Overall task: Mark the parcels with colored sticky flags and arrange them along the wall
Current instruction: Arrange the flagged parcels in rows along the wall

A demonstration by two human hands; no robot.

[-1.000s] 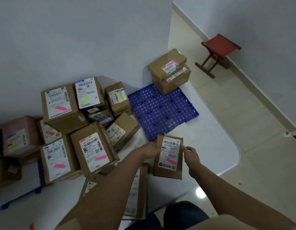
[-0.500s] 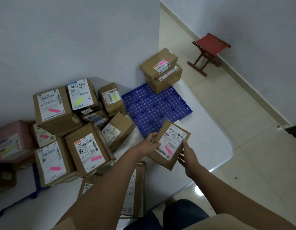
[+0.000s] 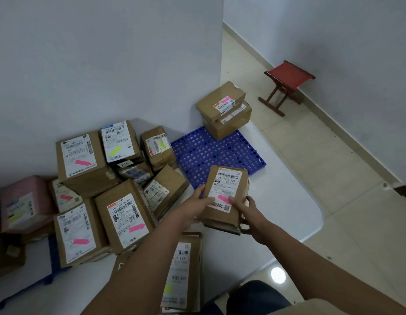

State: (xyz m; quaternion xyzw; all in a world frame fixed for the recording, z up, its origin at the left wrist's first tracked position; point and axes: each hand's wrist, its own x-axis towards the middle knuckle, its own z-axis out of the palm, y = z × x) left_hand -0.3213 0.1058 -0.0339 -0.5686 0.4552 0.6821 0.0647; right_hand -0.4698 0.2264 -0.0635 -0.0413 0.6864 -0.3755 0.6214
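A flat brown parcel (image 3: pixel 228 185) with a white label and a pink flag (image 3: pixel 223 199) is held in the air over the near edge of the blue pallet (image 3: pixel 211 153). My left hand (image 3: pixel 197 206) grips its left side and my right hand (image 3: pixel 245 209) grips its lower right corner. Two stacked parcels (image 3: pixel 222 105), the top one flagged pink, sit at the pallet's far end by the wall corner. To the left, several flagged parcels (image 3: pixel 127 214) are piled against the wall.
A long flat parcel (image 3: pixel 182 271) with a yellow flag lies on the white floor mat (image 3: pixel 288 212) under my left forearm. A pink box (image 3: pixel 22 203) stands at far left. A red folding stool (image 3: pixel 286 84) stands by the right wall on the tiled floor.
The parcel, tilted half a second ago, now sits squarer in both hands and a little further forward over the pallet's edge. My view has shifted slightly.
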